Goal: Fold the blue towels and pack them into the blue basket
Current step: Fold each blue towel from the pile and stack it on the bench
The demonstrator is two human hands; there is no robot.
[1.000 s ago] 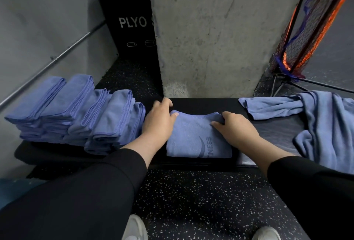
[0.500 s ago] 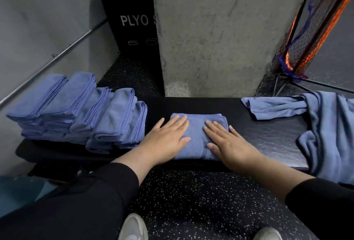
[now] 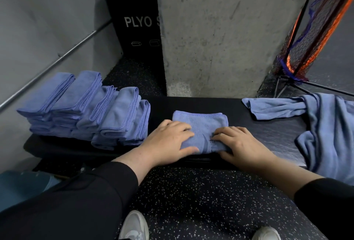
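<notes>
Folded towel point(image 3: 201, 125) gripped at its near edge on the black desk point(image 3: 268, 130).
Left hand point(image 3: 168, 142) and right hand point(image 3: 241, 146) both curled onto the cloth, fingertips pinching the near fold. Stack of folded towels point(image 3: 86, 109) just left; unfolded towels point(image 3: 316, 125) heaped right; concrete pillar point(image 3: 220, 29) behind.
</notes>
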